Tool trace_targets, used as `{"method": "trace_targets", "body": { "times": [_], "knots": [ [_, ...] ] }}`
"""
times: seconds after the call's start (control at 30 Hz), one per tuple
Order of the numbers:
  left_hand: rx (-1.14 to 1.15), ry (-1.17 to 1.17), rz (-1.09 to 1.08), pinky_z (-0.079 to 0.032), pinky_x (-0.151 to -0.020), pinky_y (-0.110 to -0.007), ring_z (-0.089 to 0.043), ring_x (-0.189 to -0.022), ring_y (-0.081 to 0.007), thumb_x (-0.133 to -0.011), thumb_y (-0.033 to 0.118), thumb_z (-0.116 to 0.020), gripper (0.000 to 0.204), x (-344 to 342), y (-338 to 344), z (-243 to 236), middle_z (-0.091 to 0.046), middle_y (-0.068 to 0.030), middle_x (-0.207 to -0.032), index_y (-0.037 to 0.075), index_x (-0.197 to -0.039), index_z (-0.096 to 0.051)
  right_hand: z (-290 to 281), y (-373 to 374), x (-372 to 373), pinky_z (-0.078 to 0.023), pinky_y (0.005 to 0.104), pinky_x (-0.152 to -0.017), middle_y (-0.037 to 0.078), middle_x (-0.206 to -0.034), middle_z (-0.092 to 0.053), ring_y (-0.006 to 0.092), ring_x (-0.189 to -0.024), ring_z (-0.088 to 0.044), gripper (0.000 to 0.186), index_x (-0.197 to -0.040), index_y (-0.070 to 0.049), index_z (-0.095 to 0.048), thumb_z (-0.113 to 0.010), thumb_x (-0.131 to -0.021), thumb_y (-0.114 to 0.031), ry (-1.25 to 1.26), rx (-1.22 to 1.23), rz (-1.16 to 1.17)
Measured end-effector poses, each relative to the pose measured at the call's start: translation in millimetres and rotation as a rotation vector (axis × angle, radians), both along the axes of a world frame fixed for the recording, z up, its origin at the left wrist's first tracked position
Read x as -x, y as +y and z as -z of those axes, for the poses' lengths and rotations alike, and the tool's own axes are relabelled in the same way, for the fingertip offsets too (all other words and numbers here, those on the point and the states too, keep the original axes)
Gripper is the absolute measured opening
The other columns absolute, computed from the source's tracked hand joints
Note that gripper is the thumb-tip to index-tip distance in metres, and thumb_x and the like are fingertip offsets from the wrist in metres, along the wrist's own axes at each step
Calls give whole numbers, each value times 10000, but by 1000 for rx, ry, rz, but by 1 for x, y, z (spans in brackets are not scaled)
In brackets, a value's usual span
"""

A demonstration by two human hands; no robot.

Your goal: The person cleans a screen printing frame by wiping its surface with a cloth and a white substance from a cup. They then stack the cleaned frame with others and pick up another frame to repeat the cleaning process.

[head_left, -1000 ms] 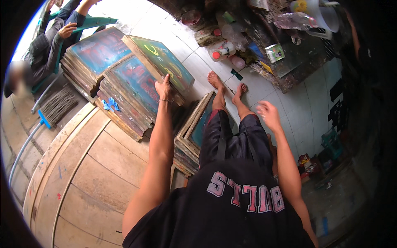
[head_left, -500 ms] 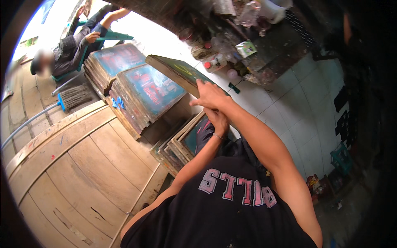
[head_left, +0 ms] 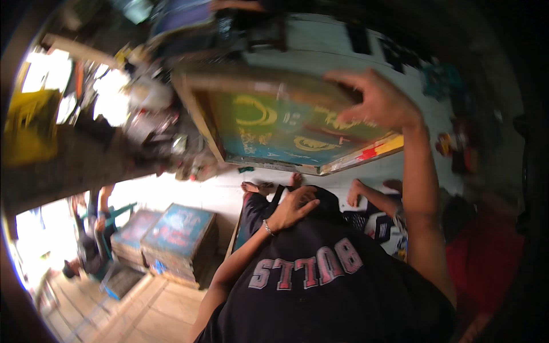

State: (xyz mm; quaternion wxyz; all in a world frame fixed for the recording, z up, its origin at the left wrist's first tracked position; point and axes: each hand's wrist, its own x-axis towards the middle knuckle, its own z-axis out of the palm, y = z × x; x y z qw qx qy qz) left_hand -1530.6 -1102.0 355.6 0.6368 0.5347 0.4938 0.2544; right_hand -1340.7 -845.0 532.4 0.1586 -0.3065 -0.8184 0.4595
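A wooden screen-printing frame (head_left: 286, 128), its mesh green and blue with yellow designs, is held up tilted in front of me. My right hand (head_left: 384, 103) grips its upper right edge, slightly blurred, with the thumb and fingers apart over the wood. Red and yellow marks show along the lower right side of the frame. My left hand (head_left: 293, 210), with a bracelet at the wrist, lies over my lap, fingers loosely stretched and nothing in them.
Stacks of similar frames (head_left: 177, 231) stand to the left beside a wooden plank surface (head_left: 177, 300). Beyond them sits a person (head_left: 86, 243). Another person's bare legs (head_left: 372, 197) are close on my right. Bottles and bags clutter a dark bench (head_left: 74, 166).
My view has swung right. The frame has moved right, away from the stacks, and now shows its mesh face. My left hand has come apart from my right and dropped to my lap.
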Motion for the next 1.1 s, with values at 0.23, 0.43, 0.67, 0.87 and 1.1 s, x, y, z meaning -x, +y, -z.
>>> {"method": "trace_targets", "body": {
  "times": [0.23,0.43,0.67,0.87,1.1],
  "knots": [
    [-48,88,258,-542,-797,-335,-686,-875,-227,-943,251,-621,349,-85,68,43,-694,-152,-979,-28,-1149,-590,-28,4,-251,-500,278,-848,77,-1119,-675,113,-950,-615,689,-1367,14,-506,-801,-754,-101,96,56,587],
    [99,-25,415,-523,-711,-305,-635,-768,-154,-948,189,-581,214,-111,140,149,-649,-76,-834,-16,-1004,-605,20,-44,-350,-498,252,-786,43,-1077,-675,77,-919,-605,614,-1339,26,-531,-768,-780,-69,235,85,1057],
    [1091,-174,-382,-511,-932,-362,-589,-1103,-236,-948,420,-592,625,-174,292,191,-566,-128,-1222,11,-1370,-378,56,-55,-425,-499,259,-791,94,-1136,-660,125,-927,-620,679,-1373,44,-491,-775,-776,-111,333,76,1609],
    [890,-596,-156,-546,-892,-467,-619,-1045,-314,-983,301,-574,419,-232,438,183,-590,-141,-1219,8,-1272,-500,88,-72,-453,-524,252,-689,99,-1080,-680,129,-828,-660,709,-1418,16,-444,-757,-811,-176,544,138,1872],
    [752,-429,-101,-587,-778,-435,-646,-956,-257,-951,146,-553,196,-306,528,129,-638,-95,-1077,22,-1101,-579,161,-87,-492,-526,258,-754,65,-1108,-663,118,-881,-640,611,-1426,-29,-445,-681,-893,-214,831,141,1993]
  ]
}}
